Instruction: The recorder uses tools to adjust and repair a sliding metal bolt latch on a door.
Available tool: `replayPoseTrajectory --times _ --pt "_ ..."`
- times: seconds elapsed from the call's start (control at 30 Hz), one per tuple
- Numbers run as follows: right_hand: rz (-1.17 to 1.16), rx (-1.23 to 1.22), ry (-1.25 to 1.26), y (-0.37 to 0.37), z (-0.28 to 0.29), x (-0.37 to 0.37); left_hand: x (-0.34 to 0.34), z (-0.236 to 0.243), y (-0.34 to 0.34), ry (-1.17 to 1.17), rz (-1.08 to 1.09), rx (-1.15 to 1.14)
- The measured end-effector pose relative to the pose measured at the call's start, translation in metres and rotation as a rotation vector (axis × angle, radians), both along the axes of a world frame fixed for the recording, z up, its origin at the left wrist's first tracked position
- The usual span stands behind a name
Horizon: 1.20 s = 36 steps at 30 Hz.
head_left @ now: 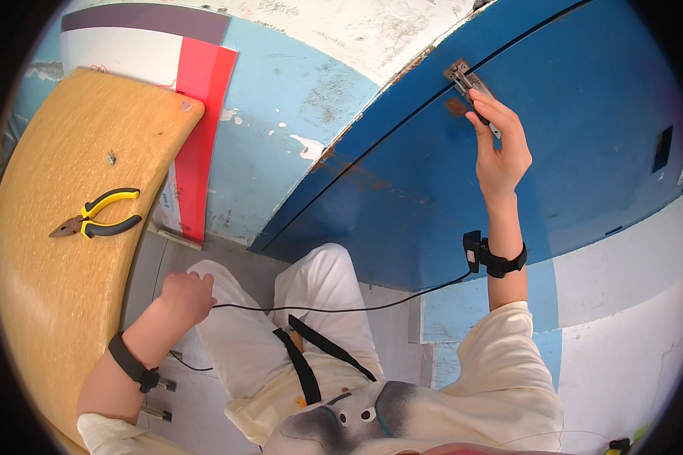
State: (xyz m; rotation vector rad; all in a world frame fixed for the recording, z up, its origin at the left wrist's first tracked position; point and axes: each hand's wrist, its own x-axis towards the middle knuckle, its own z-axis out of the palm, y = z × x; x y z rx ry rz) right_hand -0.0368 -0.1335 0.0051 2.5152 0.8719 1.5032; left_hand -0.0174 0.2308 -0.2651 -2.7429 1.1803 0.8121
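Rusted grey metal made up the small slide-bolt latch, a narrow plate-and-bar fitting screwed to the glossy blue painted door at about one o'clock in the view, with a brown rust patch just beside it at its seven o'clock. The right hand was raised to it, fingers extended and close together, fingertips touching the latch's lower end; whether they pinched the bolt could not be told. A black band with a small boxy unit circled that wrist. The door's paint looked smooth but scuffed, rust-stained along its lower-left edge, where it met a pale blue plaster wall with chipped white patches. The left hand sat at seven o'clock, curled into a loose fist resting on the white-trousered knee, touching a thin black cable. At nine o'clock, yellow-and-black-handled pliers lay with jaws shut on a curved tan wooden tabletop, a small screw nearby, well apart from both hands. A red and white flat board leaned against the wall.
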Motion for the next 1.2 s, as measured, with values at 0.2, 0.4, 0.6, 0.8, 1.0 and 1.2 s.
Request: replayPoseTrajectory --times 0.2,0.4,0.6,0.8,1.0,1.2 --pt "0.016 -0.05 0.0 0.001 -0.001 0.002 0.0 0.001 -0.001 0.006 -0.007 0.024" --pt "0.04 -0.154 -0.028 0.002 -0.003 0.004 -0.001 -0.001 -0.002 0.002 -0.006 0.034" --pt "-0.003 -0.285 -0.126 0.001 -0.006 0.004 -0.001 0.001 -0.001 0.004 -0.016 0.03" --pt "-0.024 -0.251 -0.172 0.001 -0.015 0.008 -0.002 -0.004 0.0 -0.021 -0.017 0.005" --pt "-0.022 -0.161 -0.17 0.004 -0.021 0.014 -0.002 -0.003 0.0 -0.016 -0.008 0.003" --pt "-0.028 -0.168 -0.15 0.006 -0.019 0.015 -0.003 -0.001 0.0 -0.008 -0.007 0.013"
